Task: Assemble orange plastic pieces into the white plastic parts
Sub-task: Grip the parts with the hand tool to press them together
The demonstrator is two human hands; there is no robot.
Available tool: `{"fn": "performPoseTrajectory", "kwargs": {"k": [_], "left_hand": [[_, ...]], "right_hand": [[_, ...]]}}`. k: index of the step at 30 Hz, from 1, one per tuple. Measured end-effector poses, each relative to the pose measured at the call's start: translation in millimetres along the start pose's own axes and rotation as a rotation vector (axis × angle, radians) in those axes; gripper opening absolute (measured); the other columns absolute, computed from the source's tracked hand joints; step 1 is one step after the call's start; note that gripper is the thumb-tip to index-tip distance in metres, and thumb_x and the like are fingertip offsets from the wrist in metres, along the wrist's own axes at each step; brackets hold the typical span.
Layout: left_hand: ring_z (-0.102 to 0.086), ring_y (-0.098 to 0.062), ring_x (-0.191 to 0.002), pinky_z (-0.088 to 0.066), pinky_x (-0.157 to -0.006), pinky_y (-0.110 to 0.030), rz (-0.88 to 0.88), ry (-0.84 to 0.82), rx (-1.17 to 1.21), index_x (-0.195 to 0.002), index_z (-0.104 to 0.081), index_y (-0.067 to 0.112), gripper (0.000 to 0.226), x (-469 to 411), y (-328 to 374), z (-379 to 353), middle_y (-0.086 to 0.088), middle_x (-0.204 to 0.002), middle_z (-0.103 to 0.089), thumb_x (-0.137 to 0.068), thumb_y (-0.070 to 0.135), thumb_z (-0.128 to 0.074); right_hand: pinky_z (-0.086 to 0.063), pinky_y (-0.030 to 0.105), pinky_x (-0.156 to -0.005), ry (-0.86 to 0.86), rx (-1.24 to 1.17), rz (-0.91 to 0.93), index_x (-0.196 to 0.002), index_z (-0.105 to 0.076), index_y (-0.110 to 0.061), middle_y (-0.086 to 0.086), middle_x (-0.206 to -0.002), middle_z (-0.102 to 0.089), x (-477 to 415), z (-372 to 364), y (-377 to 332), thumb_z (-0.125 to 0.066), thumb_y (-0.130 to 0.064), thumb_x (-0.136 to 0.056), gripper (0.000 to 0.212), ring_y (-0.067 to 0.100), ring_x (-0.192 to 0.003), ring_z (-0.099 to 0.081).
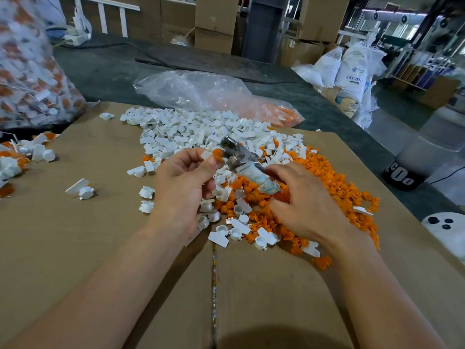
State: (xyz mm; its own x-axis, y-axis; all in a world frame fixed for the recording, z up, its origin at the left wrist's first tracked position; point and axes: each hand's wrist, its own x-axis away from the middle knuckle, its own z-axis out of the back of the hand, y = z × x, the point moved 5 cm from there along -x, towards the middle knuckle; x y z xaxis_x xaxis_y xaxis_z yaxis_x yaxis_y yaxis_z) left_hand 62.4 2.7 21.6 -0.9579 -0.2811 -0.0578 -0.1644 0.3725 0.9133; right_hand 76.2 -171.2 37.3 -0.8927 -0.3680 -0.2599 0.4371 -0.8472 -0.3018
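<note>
My left hand (185,182) pinches a white plastic part (206,155) with an orange piece (217,154) set in it, held above the pile. My right hand (305,204) grips the wrapped handle of a metal hammer-like tool (241,159), and the tool's head lies right beside the orange piece. A heap of loose white parts (191,132) spreads across the cardboard behind my hands. A heap of orange pieces (322,177) lies under and to the right of my right hand.
The work surface is a flattened cardboard sheet (105,248) with a seam down the middle. Assembled pieces (22,154) lie at the left edge below a full plastic bag (27,66). A clear bag with orange pieces (216,96) lies behind the heaps. White sacks (352,71) stand far right.
</note>
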Motion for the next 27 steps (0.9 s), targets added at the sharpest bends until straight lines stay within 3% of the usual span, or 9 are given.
{"fn": "performPoseTrajectory", "kwargs": {"k": [11,22,27], "left_hand": [[-0.043,-0.005,-0.037,-0.034,-0.036,-0.015,-0.016,0.001,-0.048,-0.07,-0.058,0.014,0.019,-2.2,-1.4,2.5,0.007,-0.049,-0.053,-0.082,0.001,-0.063],[-0.043,-0.004,-0.037,-0.034,-0.036,-0.014,-0.016,0.016,-0.059,-0.068,-0.058,0.016,0.021,-2.5,-0.7,3.2,0.009,-0.047,-0.052,-0.083,0.002,-0.063],[-0.043,-0.004,-0.038,-0.034,-0.037,-0.014,-0.017,0.003,-0.066,-0.068,-0.058,0.016,0.02,-2.6,-0.5,2.8,0.009,-0.047,-0.052,-0.083,0.003,-0.063]], "right_hand": [[-0.029,0.025,-0.072,-0.065,0.032,-0.005,-0.118,-0.05,-0.021,-0.004,-0.097,-0.048,-0.4,-5.0,-4.5,-0.037,-0.036,-0.066,0.055,0.012,-0.09,-0.042],[-0.038,0.029,-0.082,-0.074,-0.002,-0.009,-0.122,-0.048,-0.02,0.001,-0.109,-0.052,-0.3,-6.2,-5.3,-0.046,-0.033,-0.077,0.047,0.015,-0.099,-0.046],[-0.038,0.028,-0.083,-0.083,-0.026,-0.015,-0.123,-0.048,-0.022,-0.002,-0.109,-0.052,0.4,-6.2,-6.3,-0.037,-0.038,-0.069,0.057,0.013,-0.098,-0.046]]}}
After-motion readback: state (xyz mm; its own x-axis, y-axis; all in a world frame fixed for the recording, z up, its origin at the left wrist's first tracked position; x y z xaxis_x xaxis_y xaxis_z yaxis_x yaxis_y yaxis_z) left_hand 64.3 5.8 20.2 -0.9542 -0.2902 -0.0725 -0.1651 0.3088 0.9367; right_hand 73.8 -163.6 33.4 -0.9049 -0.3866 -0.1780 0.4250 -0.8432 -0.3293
